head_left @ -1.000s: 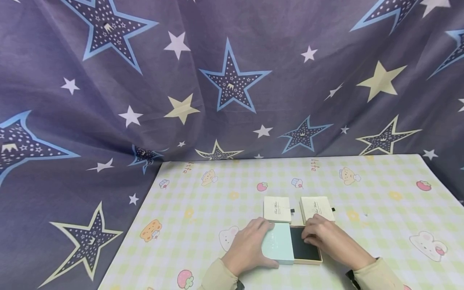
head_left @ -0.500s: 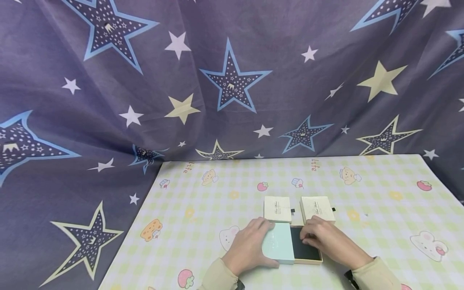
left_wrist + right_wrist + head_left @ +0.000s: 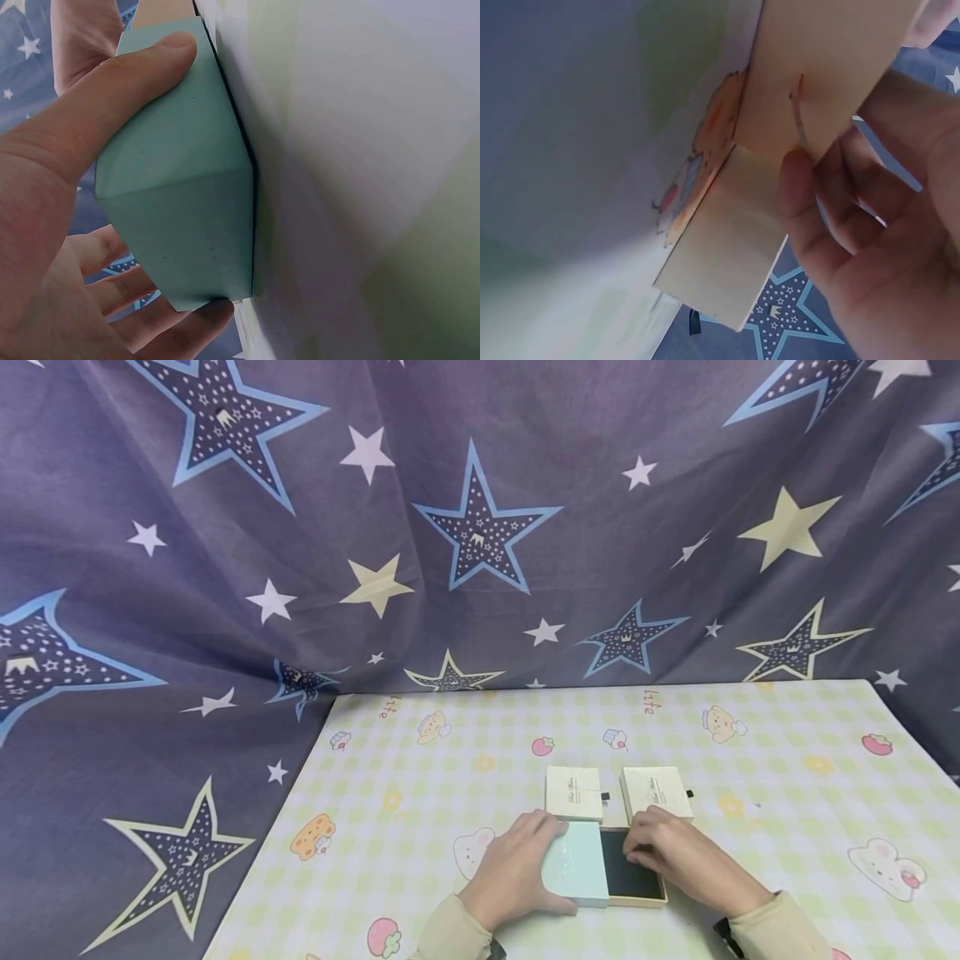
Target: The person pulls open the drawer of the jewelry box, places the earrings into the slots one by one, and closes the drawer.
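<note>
A mint-green box sleeve (image 3: 576, 862) lies on the checked tablecloth (image 3: 420, 777) near the front edge. A tan drawer tray with a black lining (image 3: 630, 877) sticks out of the sleeve's right end. My left hand (image 3: 546, 868) grips the sleeve, thumb on the near side and fingers over the far side. The left wrist view shows the thumb (image 3: 105, 120) lying along the sleeve (image 3: 180, 187). My right hand (image 3: 637, 852) holds the tray with curled fingers on its far edge. In the right wrist view, a finger (image 3: 802, 187) presses the tray's tan wall (image 3: 825, 67).
Two shut cream boxes (image 3: 573, 792) (image 3: 655, 791) with small black pull tabs sit side by side just behind the hands. One cream box (image 3: 727, 247) shows in the right wrist view. A dark star-print curtain (image 3: 480, 527) hangs behind and left of the table.
</note>
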A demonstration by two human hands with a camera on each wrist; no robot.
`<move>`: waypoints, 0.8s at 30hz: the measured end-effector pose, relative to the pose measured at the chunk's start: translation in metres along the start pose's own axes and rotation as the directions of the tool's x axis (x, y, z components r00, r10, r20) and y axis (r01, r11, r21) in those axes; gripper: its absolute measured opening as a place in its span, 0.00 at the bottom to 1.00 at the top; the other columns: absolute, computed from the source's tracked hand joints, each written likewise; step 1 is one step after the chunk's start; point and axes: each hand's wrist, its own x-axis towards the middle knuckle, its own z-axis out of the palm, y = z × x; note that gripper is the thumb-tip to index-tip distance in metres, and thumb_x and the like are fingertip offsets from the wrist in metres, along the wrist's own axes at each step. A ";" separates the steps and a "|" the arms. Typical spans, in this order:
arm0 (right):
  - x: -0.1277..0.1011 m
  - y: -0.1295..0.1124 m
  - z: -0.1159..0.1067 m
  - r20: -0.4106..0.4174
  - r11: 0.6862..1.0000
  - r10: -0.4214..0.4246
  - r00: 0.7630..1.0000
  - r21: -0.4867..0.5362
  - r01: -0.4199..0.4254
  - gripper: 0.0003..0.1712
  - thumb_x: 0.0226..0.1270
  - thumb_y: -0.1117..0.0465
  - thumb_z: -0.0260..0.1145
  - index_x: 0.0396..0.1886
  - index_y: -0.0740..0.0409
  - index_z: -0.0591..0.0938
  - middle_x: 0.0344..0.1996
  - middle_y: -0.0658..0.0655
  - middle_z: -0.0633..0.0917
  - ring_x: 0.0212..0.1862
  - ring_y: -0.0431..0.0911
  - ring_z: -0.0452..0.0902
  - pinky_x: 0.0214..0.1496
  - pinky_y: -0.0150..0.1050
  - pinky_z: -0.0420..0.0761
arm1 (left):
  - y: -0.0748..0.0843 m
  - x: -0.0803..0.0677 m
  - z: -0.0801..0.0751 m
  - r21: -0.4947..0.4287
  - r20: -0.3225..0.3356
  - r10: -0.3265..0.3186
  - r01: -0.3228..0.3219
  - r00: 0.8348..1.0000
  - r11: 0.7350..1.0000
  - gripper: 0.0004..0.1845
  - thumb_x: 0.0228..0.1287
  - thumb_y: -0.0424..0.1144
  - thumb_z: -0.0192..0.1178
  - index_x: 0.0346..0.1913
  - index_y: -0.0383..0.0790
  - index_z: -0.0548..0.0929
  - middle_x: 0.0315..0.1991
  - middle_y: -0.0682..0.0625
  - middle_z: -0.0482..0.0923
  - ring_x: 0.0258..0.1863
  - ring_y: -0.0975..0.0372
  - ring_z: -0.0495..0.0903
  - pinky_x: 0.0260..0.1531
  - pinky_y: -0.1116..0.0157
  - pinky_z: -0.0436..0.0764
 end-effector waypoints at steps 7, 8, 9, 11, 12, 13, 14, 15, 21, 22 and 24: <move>0.000 0.000 0.002 -0.005 1.000 0.021 1.000 -0.001 -0.021 0.11 0.54 0.64 0.76 0.26 0.41 0.85 0.29 0.35 0.79 0.35 0.30 0.70 0.35 0.30 0.80 | 0.000 0.001 0.001 -0.001 0.011 0.000 0.000 1.000 1.000 0.50 0.32 0.63 0.80 0.63 0.48 0.74 0.58 0.58 0.74 0.59 0.64 0.73 0.53 0.63 0.82; 0.000 0.000 0.002 -0.011 1.000 0.019 1.000 -0.004 -0.019 0.11 0.54 0.64 0.76 0.26 0.41 0.85 0.29 0.35 0.79 0.35 0.30 0.70 0.35 0.30 0.80 | 0.000 0.001 0.002 -0.001 0.012 0.001 -0.001 1.000 1.000 0.50 0.32 0.63 0.80 0.63 0.48 0.74 0.58 0.58 0.74 0.59 0.64 0.73 0.53 0.63 0.81; -0.001 0.000 0.002 -0.019 1.000 0.013 1.000 -0.007 -0.013 0.11 0.54 0.64 0.76 0.26 0.41 0.85 0.29 0.35 0.79 0.35 0.30 0.70 0.35 0.30 0.80 | 0.000 0.001 0.001 0.000 0.011 0.001 -0.001 1.000 1.000 0.50 0.32 0.63 0.80 0.63 0.48 0.74 0.58 0.58 0.74 0.59 0.64 0.73 0.53 0.63 0.81; -0.001 0.000 0.002 -0.033 1.000 -0.002 0.999 -0.011 0.001 0.11 0.53 0.64 0.76 0.26 0.42 0.85 0.29 0.35 0.79 0.35 0.30 0.71 0.35 0.30 0.80 | 0.000 0.001 0.001 0.002 0.010 0.003 -0.003 1.000 1.000 0.50 0.31 0.63 0.80 0.63 0.48 0.74 0.58 0.58 0.74 0.59 0.64 0.73 0.53 0.64 0.81; -0.002 0.001 0.002 -0.040 1.000 -0.011 0.999 -0.009 0.011 0.10 0.53 0.64 0.76 0.26 0.42 0.85 0.29 0.35 0.79 0.35 0.30 0.71 0.35 0.30 0.80 | 0.001 0.001 0.001 0.003 0.009 0.003 -0.003 1.000 1.000 0.50 0.31 0.63 0.80 0.63 0.48 0.74 0.58 0.58 0.74 0.59 0.64 0.73 0.53 0.64 0.81; -0.002 0.001 0.001 -0.047 1.000 -0.021 0.999 -0.009 0.021 0.10 0.53 0.63 0.76 0.26 0.42 0.86 0.29 0.35 0.79 0.35 0.30 0.71 0.36 0.30 0.80 | 0.001 0.001 0.001 0.002 0.008 0.003 -0.003 1.000 1.000 0.50 0.31 0.63 0.80 0.63 0.48 0.74 0.58 0.58 0.74 0.59 0.64 0.73 0.53 0.63 0.81; -0.003 0.002 0.001 -0.059 0.999 -0.031 0.998 -0.011 0.031 0.09 0.54 0.63 0.76 0.27 0.42 0.86 0.30 0.35 0.79 0.35 0.30 0.71 0.36 0.30 0.80 | 0.001 0.001 0.001 0.002 0.007 0.003 -0.003 1.000 1.000 0.50 0.32 0.63 0.80 0.63 0.48 0.74 0.58 0.58 0.74 0.59 0.63 0.73 0.53 0.63 0.82; -0.003 0.002 0.000 -0.071 0.999 -0.041 0.997 -0.011 0.040 0.08 0.55 0.62 0.75 0.27 0.42 0.86 0.30 0.35 0.79 0.35 0.30 0.71 0.36 0.30 0.80 | 0.001 0.001 0.000 0.003 0.007 0.002 -0.002 1.000 1.000 0.50 0.32 0.63 0.80 0.63 0.48 0.74 0.57 0.58 0.74 0.59 0.63 0.73 0.52 0.63 0.82; -0.008 0.009 -0.007 -0.147 0.998 -0.054 0.988 -0.040 0.048 0.06 0.57 0.60 0.74 0.29 0.43 0.86 0.32 0.37 0.79 0.36 0.31 0.71 0.37 0.31 0.80 | 0.001 0.000 -0.001 0.004 0.002 0.002 -0.002 1.000 1.000 0.50 0.31 0.62 0.80 0.63 0.47 0.74 0.57 0.57 0.75 0.59 0.63 0.73 0.52 0.63 0.82; -0.009 0.010 -0.009 -0.155 0.998 -0.051 0.987 -0.048 0.044 0.06 0.56 0.61 0.74 0.29 0.44 0.86 0.32 0.37 0.79 0.36 0.31 0.71 0.37 0.31 0.80 | 0.001 0.000 -0.001 0.004 0.001 0.002 -0.002 1.000 1.000 0.50 0.31 0.62 0.80 0.63 0.47 0.74 0.57 0.57 0.75 0.59 0.63 0.73 0.52 0.63 0.82; -0.010 0.012 -0.013 -0.161 0.998 -0.039 0.986 -0.051 0.031 0.06 0.56 0.61 0.74 0.30 0.44 0.86 0.32 0.37 0.80 0.36 0.31 0.72 0.36 0.31 0.80 | 0.001 0.000 -0.001 0.004 0.001 0.003 -0.003 1.000 1.000 0.51 0.31 0.62 0.80 0.63 0.47 0.74 0.57 0.57 0.75 0.59 0.63 0.73 0.52 0.63 0.82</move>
